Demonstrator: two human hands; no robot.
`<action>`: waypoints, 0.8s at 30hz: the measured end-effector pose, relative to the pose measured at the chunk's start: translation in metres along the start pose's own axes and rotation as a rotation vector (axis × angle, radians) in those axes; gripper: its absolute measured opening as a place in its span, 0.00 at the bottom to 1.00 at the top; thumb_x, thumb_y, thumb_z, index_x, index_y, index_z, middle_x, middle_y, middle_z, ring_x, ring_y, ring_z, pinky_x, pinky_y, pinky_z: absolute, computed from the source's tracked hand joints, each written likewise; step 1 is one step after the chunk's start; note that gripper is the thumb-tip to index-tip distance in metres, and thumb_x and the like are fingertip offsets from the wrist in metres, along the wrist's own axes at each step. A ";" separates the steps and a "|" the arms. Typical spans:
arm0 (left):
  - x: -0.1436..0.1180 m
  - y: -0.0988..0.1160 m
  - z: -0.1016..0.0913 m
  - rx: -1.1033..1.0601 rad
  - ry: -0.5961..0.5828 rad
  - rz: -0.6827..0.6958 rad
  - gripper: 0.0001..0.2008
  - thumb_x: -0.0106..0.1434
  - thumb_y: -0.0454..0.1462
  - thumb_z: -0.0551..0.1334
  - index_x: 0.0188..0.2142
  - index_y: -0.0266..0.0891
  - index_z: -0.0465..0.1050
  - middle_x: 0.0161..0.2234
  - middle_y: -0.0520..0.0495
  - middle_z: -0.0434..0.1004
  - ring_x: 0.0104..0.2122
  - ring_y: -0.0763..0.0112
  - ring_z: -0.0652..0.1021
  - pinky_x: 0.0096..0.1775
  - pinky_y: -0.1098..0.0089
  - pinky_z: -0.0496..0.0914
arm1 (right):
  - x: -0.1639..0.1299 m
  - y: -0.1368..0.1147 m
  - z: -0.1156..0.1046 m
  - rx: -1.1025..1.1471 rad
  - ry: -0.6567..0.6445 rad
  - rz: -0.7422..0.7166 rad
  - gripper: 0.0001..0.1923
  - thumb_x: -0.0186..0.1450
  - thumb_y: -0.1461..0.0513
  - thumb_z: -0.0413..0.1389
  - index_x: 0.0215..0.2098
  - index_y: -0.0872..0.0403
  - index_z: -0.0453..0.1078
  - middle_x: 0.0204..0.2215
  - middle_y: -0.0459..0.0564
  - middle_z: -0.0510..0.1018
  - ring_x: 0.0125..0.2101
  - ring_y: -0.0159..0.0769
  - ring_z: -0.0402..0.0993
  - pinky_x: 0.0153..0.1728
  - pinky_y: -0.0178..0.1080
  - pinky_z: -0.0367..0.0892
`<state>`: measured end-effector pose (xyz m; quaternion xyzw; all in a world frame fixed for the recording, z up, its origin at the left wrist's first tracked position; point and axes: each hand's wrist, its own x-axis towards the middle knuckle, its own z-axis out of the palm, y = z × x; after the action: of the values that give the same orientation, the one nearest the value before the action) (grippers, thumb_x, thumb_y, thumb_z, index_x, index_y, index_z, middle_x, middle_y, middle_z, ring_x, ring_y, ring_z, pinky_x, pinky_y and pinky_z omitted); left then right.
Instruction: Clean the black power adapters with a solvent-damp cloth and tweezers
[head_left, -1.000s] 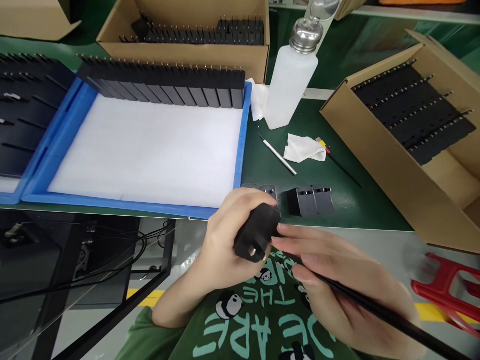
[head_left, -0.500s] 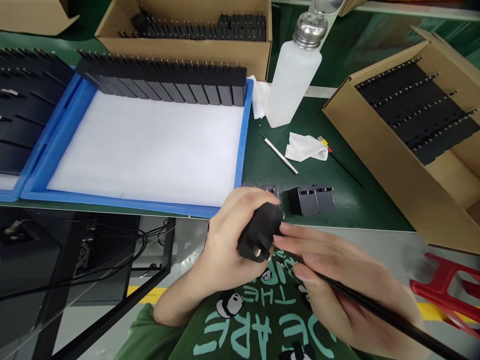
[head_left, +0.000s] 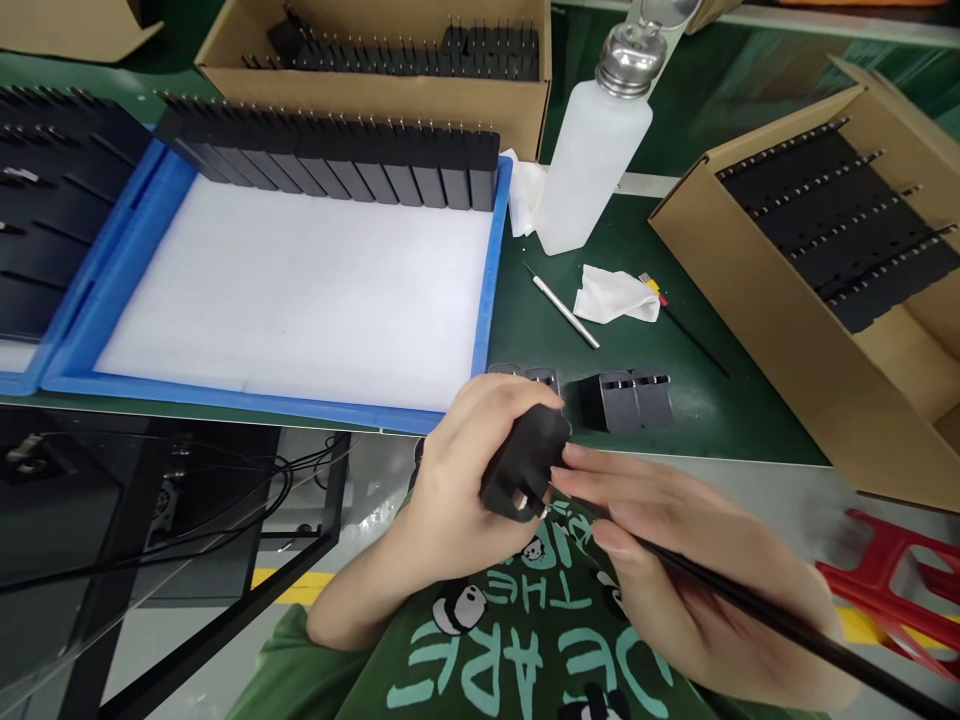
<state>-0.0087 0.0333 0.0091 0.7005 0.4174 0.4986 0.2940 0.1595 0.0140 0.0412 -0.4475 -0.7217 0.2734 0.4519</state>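
While the left hand is wrapped around the black plug adapter just off the table's near edge, pins toward the body, the right hand, pinching a thin black stick, would best work its tip lightly against the steadied adapter.

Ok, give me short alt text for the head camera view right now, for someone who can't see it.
The left hand grips a black plug adapter while the right hand holds a thin black stick to it. Beyond, on a green bench, sit a blue tray with a row of black adapters, and a white bottle.
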 end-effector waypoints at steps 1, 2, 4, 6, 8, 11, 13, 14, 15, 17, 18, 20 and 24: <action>0.000 0.000 0.000 0.003 0.001 0.000 0.22 0.55 0.26 0.62 0.50 0.39 0.68 0.42 0.45 0.75 0.42 0.64 0.76 0.43 0.64 0.73 | 0.000 0.001 0.000 0.003 -0.001 -0.017 0.06 0.68 0.62 0.59 0.35 0.52 0.79 0.34 0.49 0.86 0.39 0.39 0.85 0.44 0.35 0.81; 0.000 0.000 0.000 0.007 0.005 0.000 0.22 0.55 0.26 0.62 0.49 0.39 0.68 0.42 0.45 0.75 0.42 0.64 0.76 0.43 0.64 0.73 | 0.000 0.001 0.000 0.000 -0.008 -0.023 0.06 0.69 0.62 0.59 0.36 0.52 0.79 0.34 0.49 0.86 0.39 0.39 0.85 0.44 0.35 0.81; 0.000 0.000 0.000 0.010 0.007 0.000 0.22 0.55 0.26 0.62 0.49 0.39 0.68 0.42 0.45 0.75 0.42 0.64 0.76 0.43 0.64 0.73 | 0.001 0.001 0.000 -0.025 -0.017 -0.012 0.06 0.69 0.62 0.59 0.35 0.51 0.79 0.35 0.49 0.86 0.39 0.39 0.85 0.44 0.35 0.81; 0.000 0.000 0.000 0.010 0.005 0.004 0.22 0.55 0.26 0.62 0.49 0.39 0.68 0.42 0.45 0.75 0.42 0.64 0.76 0.44 0.64 0.73 | 0.002 0.000 0.000 -0.043 -0.015 0.003 0.08 0.69 0.61 0.58 0.34 0.51 0.79 0.34 0.48 0.86 0.38 0.40 0.85 0.42 0.36 0.82; 0.000 0.000 0.001 0.004 0.006 0.007 0.22 0.54 0.26 0.62 0.49 0.38 0.68 0.42 0.45 0.75 0.42 0.64 0.76 0.43 0.64 0.73 | 0.002 -0.002 0.001 -0.037 -0.001 0.005 0.08 0.69 0.60 0.58 0.34 0.51 0.79 0.33 0.48 0.86 0.38 0.40 0.85 0.42 0.37 0.82; -0.001 0.000 0.001 -0.015 0.012 -0.001 0.22 0.54 0.25 0.63 0.49 0.38 0.69 0.42 0.44 0.75 0.42 0.64 0.76 0.43 0.64 0.73 | 0.002 -0.003 0.001 -0.017 0.013 0.022 0.07 0.68 0.61 0.59 0.33 0.50 0.79 0.32 0.47 0.86 0.37 0.40 0.85 0.42 0.37 0.82; -0.001 0.000 0.000 -0.019 0.010 -0.010 0.23 0.54 0.25 0.62 0.49 0.38 0.69 0.42 0.44 0.75 0.42 0.64 0.76 0.43 0.64 0.73 | 0.001 -0.004 0.002 -0.012 0.011 0.057 0.06 0.68 0.61 0.60 0.33 0.50 0.79 0.32 0.47 0.86 0.38 0.40 0.85 0.41 0.37 0.82; -0.001 0.000 0.000 -0.017 0.010 -0.014 0.23 0.54 0.25 0.62 0.50 0.39 0.69 0.42 0.44 0.75 0.42 0.64 0.76 0.43 0.64 0.73 | 0.001 -0.004 0.002 -0.011 0.005 0.069 0.06 0.68 0.61 0.60 0.33 0.50 0.79 0.33 0.47 0.86 0.38 0.41 0.85 0.41 0.37 0.82; -0.001 0.000 0.000 -0.014 0.011 -0.017 0.23 0.55 0.26 0.62 0.50 0.40 0.69 0.42 0.45 0.75 0.42 0.63 0.76 0.43 0.63 0.73 | 0.000 -0.004 0.002 -0.011 0.000 0.075 0.06 0.68 0.60 0.60 0.33 0.50 0.79 0.33 0.48 0.86 0.38 0.41 0.85 0.41 0.37 0.82; -0.001 0.000 0.000 -0.012 0.011 -0.018 0.22 0.55 0.26 0.62 0.50 0.41 0.68 0.42 0.45 0.75 0.42 0.63 0.76 0.43 0.63 0.73 | 0.000 -0.004 0.001 -0.014 -0.016 0.079 0.08 0.68 0.59 0.60 0.33 0.50 0.79 0.34 0.48 0.86 0.38 0.42 0.85 0.42 0.37 0.82; -0.001 0.000 0.000 -0.010 0.011 -0.016 0.22 0.55 0.26 0.62 0.50 0.41 0.68 0.42 0.45 0.74 0.42 0.63 0.76 0.43 0.63 0.73 | 0.000 -0.003 0.001 -0.019 -0.026 0.079 0.08 0.68 0.58 0.60 0.34 0.50 0.79 0.34 0.49 0.86 0.39 0.41 0.85 0.43 0.37 0.82; 0.000 0.000 0.001 -0.005 0.011 -0.010 0.23 0.55 0.26 0.62 0.50 0.41 0.68 0.42 0.45 0.74 0.42 0.63 0.76 0.43 0.63 0.73 | 0.000 -0.001 0.000 -0.016 -0.036 0.062 0.07 0.68 0.59 0.60 0.35 0.50 0.79 0.34 0.48 0.86 0.39 0.41 0.85 0.43 0.37 0.81; 0.000 0.000 0.001 -0.002 0.015 -0.011 0.22 0.55 0.26 0.62 0.50 0.41 0.68 0.42 0.45 0.75 0.42 0.64 0.76 0.43 0.63 0.73 | -0.001 0.005 -0.001 0.020 -0.029 -0.023 0.06 0.69 0.62 0.58 0.38 0.50 0.78 0.34 0.47 0.86 0.39 0.40 0.85 0.44 0.37 0.81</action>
<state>-0.0075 0.0333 0.0090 0.6942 0.4229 0.5027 0.2940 0.1623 0.0153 0.0375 -0.4306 -0.7306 0.2818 0.4488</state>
